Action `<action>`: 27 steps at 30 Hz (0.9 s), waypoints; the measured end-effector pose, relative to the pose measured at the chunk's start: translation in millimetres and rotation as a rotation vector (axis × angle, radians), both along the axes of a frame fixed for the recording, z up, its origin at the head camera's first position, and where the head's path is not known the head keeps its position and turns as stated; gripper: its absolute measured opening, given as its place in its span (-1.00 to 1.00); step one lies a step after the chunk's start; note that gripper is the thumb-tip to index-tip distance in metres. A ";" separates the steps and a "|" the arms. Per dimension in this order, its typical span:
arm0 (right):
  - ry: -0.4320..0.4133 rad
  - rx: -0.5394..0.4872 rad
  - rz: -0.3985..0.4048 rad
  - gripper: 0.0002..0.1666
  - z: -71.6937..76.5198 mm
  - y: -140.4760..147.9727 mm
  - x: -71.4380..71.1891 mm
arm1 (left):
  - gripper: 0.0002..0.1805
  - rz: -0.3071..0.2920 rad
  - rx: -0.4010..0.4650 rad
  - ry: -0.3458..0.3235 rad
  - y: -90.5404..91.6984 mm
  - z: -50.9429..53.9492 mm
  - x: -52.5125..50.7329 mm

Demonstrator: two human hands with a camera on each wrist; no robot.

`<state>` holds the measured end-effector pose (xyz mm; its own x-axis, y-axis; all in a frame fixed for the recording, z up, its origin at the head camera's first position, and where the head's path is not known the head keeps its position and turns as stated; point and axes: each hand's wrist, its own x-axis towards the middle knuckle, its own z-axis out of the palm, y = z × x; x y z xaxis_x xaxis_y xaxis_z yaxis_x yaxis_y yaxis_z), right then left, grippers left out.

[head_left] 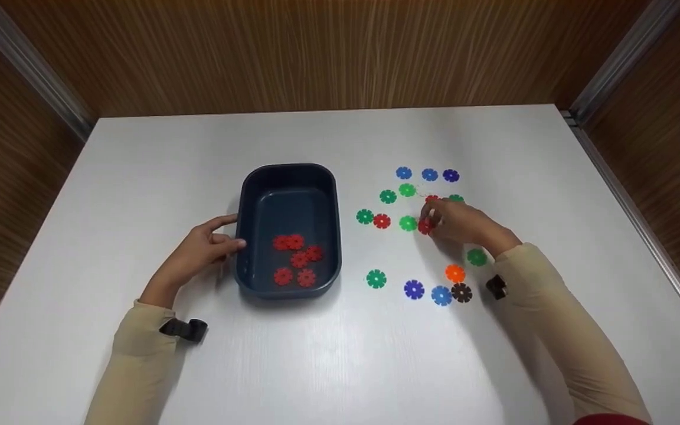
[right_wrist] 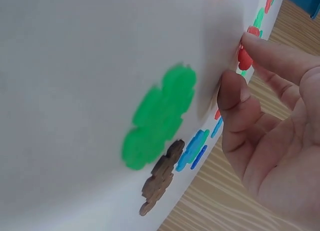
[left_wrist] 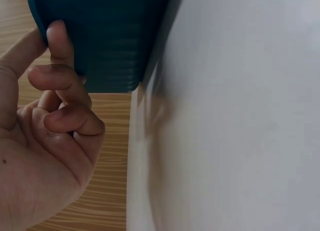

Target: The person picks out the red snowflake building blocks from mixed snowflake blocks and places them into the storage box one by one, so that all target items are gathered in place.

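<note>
On the white table is a dark blue rectangular tray (head_left: 288, 177), with several red flower-shaped discs (head_left: 299, 260) in its near part. At the tray's left side my left hand (head_left: 198, 251) holds the rim between thumb and fingers; in the left wrist view the left hand (left_wrist: 55, 126) has its other fingers curled. My right hand (head_left: 464, 221) reaches down to a red disc (head_left: 425, 226) among loose discs, fingertips at it. In the right wrist view, a gap shows between the right hand's (right_wrist: 280, 111) thumb and index finger, with a red disc (right_wrist: 245, 58) beyond.
Scattered right of the tray are green discs (head_left: 376, 279), blue discs (head_left: 404, 173), another red disc (head_left: 382, 221), an orange disc (head_left: 455, 273) and a brown disc (head_left: 461, 293). Wood-grain panels (head_left: 340, 53) stand behind and beside the table (head_left: 340, 360).
</note>
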<state>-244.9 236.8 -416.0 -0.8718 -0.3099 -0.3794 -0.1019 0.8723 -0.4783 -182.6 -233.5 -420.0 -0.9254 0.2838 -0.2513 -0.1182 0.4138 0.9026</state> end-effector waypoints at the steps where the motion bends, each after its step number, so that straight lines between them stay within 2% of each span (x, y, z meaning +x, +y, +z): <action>1: -0.003 0.004 -0.001 -0.58 0.7 0.2 0.3 | -0.22 0.001 -0.002 -0.001 0.2 0.0 -0.5; 12: 0.024 0.024 0.032 -0.59 -0.3 1.9 1.0 | -0.22 -0.007 0.010 -0.009 -1.0 -0.7 -3.7; 16: 0.026 -0.003 0.026 -0.59 0.1 2.9 0.7 | -0.23 0.000 0.010 -0.013 -1.7 -1.1 -4.2; 27: 0.108 -0.125 0.001 -0.64 10.1 2.2 3.0 | -0.24 -0.010 0.007 0.001 -1.3 -2.7 -4.4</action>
